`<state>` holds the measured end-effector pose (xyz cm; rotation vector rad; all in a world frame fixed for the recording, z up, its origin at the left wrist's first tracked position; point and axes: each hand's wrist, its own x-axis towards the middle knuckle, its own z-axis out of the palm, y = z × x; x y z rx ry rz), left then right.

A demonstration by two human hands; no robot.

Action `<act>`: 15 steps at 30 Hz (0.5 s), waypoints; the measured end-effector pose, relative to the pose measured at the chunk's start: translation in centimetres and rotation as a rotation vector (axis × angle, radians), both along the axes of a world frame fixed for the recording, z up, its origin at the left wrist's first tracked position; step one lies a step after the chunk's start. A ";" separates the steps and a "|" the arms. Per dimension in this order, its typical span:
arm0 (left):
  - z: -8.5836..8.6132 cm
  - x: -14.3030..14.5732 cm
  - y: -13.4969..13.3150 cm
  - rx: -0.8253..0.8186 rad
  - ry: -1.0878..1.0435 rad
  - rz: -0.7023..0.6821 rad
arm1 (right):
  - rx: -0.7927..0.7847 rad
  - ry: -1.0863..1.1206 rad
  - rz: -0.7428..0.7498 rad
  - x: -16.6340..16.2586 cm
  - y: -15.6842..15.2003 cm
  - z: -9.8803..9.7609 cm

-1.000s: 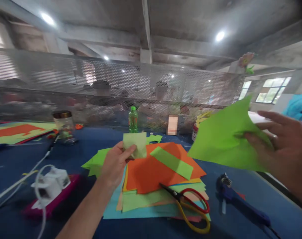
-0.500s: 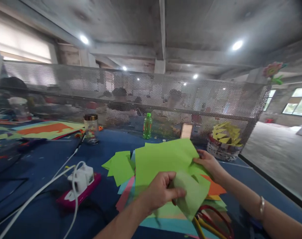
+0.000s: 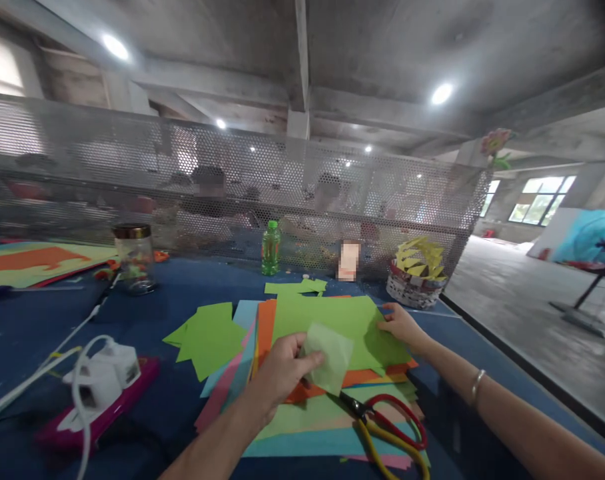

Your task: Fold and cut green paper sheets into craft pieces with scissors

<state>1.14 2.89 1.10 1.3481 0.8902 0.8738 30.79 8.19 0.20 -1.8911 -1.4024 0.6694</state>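
Note:
My left hand (image 3: 287,370) pinches a small piece of pale, see-through tracing paper (image 3: 331,353) between thumb and fingers. Under it a large bright green paper sheet (image 3: 332,317) lies over a pile of coloured paper. Along that sheet's right edge, my right hand (image 3: 402,325) has its thumb and fingers closed on the paper; the fingertips are partly hidden. A pair of scissors (image 3: 365,408) with one red and one yellow handle rests on the pile's lower right, near my left hand. Green paper offcuts (image 3: 210,337) lie to the left of the pile.
A pink power strip (image 3: 122,403) with white chargers and cables sits at left. Toward the back stand a lidded jar (image 3: 136,263), a green bottle (image 3: 270,250) and a woven basket (image 3: 415,288) with yellow paper pieces. A perforated metal screen (image 3: 242,193) borders the table; people are behind it.
The green sheet has been lowered onto the pile, and more of the scissors shows. My left hand has drawn the tracing paper leftward in view. The camera has turned to the right.

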 end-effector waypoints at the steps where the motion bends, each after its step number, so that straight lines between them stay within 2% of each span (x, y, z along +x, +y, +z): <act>1: 0.0 -0.1 0.1 0.002 0.004 0.018 | 0.040 -0.063 0.004 -0.1 -0.6 0.5; 3: 0.2 -0.4 0.3 0.001 -0.002 0.035 | 0.138 -0.185 0.047 -0.6 -2.5 1.7; 5: 0.5 -0.6 0.3 -0.005 -0.008 0.053 | 0.183 -0.270 0.160 -1.8 -5.4 3.0; 7: 0.8 -0.7 0.3 -0.009 0.004 0.092 | 0.146 -0.315 0.322 -3.5 -9.1 4.0; 9: 1.0 -0.7 0.3 -0.013 0.017 0.137 | 0.035 -0.379 0.556 -5.3 -12.6 4.6; 10: 1.0 -0.7 0.3 -0.018 0.019 0.152 | -0.015 -0.420 0.617 -6.2 -14.1 4.6; 12: 1.0 -0.7 0.3 -0.035 0.007 0.162 | -0.103 -0.491 0.631 -7.3 -16.1 4.4; 15: 0.7 -0.7 0.4 -0.049 -0.019 0.161 | -0.107 -0.491 0.592 -7.4 -16.9 3.4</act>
